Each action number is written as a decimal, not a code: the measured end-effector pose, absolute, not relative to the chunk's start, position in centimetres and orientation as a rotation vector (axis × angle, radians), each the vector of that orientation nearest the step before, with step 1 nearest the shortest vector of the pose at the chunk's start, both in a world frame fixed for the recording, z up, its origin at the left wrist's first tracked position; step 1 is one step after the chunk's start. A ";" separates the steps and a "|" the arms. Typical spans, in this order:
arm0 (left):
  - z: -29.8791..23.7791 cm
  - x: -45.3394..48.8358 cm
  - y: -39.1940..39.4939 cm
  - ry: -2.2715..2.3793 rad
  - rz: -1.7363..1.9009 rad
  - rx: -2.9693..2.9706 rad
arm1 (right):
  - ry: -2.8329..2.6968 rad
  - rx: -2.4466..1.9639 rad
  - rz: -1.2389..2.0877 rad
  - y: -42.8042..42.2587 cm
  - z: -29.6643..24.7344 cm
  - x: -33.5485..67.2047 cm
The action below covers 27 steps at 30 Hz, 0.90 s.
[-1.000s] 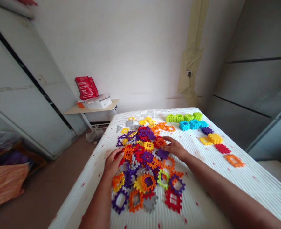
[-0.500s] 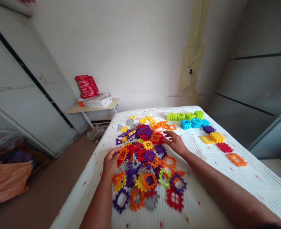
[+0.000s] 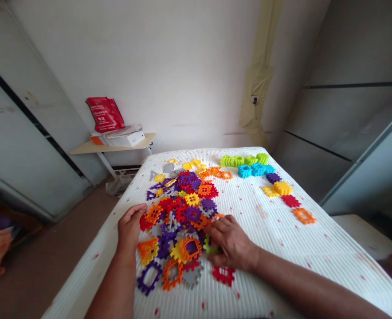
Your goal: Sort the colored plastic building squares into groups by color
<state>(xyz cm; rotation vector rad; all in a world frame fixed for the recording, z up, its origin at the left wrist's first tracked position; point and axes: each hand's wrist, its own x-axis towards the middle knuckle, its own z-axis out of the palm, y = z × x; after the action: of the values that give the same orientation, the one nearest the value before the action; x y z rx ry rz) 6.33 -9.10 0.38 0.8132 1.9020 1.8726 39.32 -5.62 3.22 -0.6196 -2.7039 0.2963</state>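
A heap of flat toothed plastic tiles [image 3: 182, 208] in red, purple, orange, yellow and grey lies on a white ribbed mattress [image 3: 276, 239]. My left hand [image 3: 129, 228] rests at the heap's left edge, fingers curled against a red tile [image 3: 145, 223]. My right hand [image 3: 231, 241] lies on the heap's near right side, fingers bent over a lime green tile [image 3: 208, 246] and covering most of it. A red tile [image 3: 223, 274] sits just below that hand.
At the far right of the mattress, sorted tiles lie by colour: green [image 3: 244, 160], blue [image 3: 254, 169], purple [image 3: 273, 177], yellow [image 3: 277, 189], red [image 3: 291, 200], orange [image 3: 303, 215]. A small table [image 3: 116, 146] with a red bag [image 3: 104, 114] stands by the wall. The floor drops off left.
My right hand has drawn back from the far middle of the heap to its near right side, onto the green tile. My left hand stays at the left edge. The view shifted right.
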 end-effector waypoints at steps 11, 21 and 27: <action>0.4 6.1 -9.0 1.891 1.861 0.740 | -2.399 -0.827 0.259 -1.6 3.9 40.2; 0.3 5.9 -9.1 1.885 1.853 0.694 | -2.370 -1.412 -0.131 5.6 2.9 44.2; 0.0 5.7 -9.0 1.887 1.861 0.734 | -2.396 -1.259 0.154 2.7 3.2 44.3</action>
<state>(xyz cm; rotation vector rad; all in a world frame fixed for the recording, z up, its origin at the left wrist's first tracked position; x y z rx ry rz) 5.67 -9.05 0.01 0.7340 1.8871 1.8605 44.27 2.69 3.17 -1.2589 -2.3962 0.1541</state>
